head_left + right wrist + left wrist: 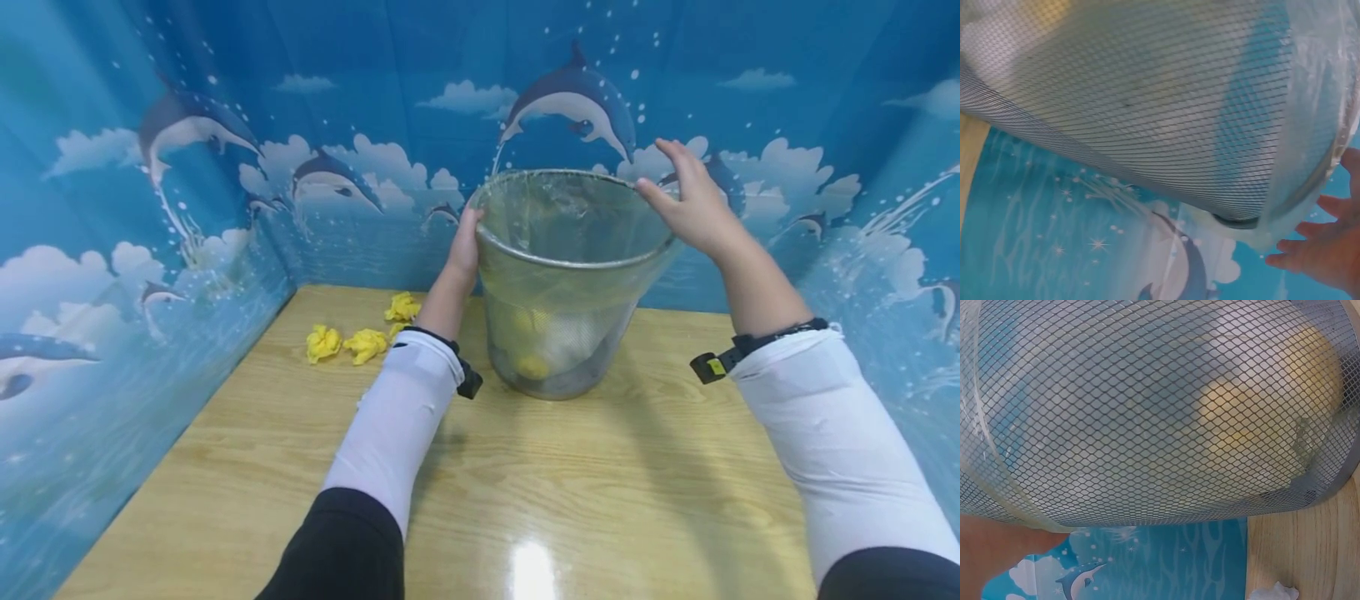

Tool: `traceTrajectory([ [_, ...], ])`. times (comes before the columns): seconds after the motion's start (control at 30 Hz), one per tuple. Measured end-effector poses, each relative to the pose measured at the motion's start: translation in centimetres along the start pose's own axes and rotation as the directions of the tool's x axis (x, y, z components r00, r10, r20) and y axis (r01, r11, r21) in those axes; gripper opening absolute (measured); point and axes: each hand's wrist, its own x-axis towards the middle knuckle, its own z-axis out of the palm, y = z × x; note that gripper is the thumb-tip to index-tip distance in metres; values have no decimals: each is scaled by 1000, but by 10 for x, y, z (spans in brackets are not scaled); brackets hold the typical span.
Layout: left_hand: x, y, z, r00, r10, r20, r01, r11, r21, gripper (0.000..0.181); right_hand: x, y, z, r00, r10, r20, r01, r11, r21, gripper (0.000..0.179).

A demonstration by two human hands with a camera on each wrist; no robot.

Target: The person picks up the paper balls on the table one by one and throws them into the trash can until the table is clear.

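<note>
A wire mesh wastebasket (562, 308) with a thin clear plastic liner stands on the wooden table. Pale and yellow crumpled pieces (1229, 406) show through its mesh near the bottom. My left hand (467, 242) holds the basket's left side at the rim, its far fingers hidden by the basket. On the other side my right hand (693, 204) has its fingers spread, with the thumb right at the rim. In the right wrist view the right hand's fingers (1329, 203) extend beside the liner's folded-over edge.
Several crumpled yellow paper balls (365, 345) lie on the table (600, 483) left of the basket, partly behind my left forearm. A whitish crumpled piece (1274, 592) shows at the left wrist view's lower edge. Dolphin-print curtains (337, 75) enclose the table's back and sides.
</note>
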Motion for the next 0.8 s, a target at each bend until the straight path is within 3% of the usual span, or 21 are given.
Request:
traceTrajectory([
  [0.2, 0, 0, 0, 1000, 6, -5, -6, 1000, -6, 63, -3, 14, 10, 998, 45, -42, -41, 995, 94, 75],
  [0.47, -2, 2, 0, 1000, -14, -13, 14, 1000, -3, 66, -8, 21, 21, 982, 181, -43, -165, 954, 249, 82],
  [0.67, -2, 1, 0, 1000, -8, -15, 8, 1000, 7, 67, -12, 22, 30, 971, 239, -23, -200, 859, 471, 85],
  [0.8, -2, 0, 0, 1000, -15, -16, 15, 1000, -1, 68, -13, 24, 37, 970, 244, -17, -192, 804, 563, 84],
])
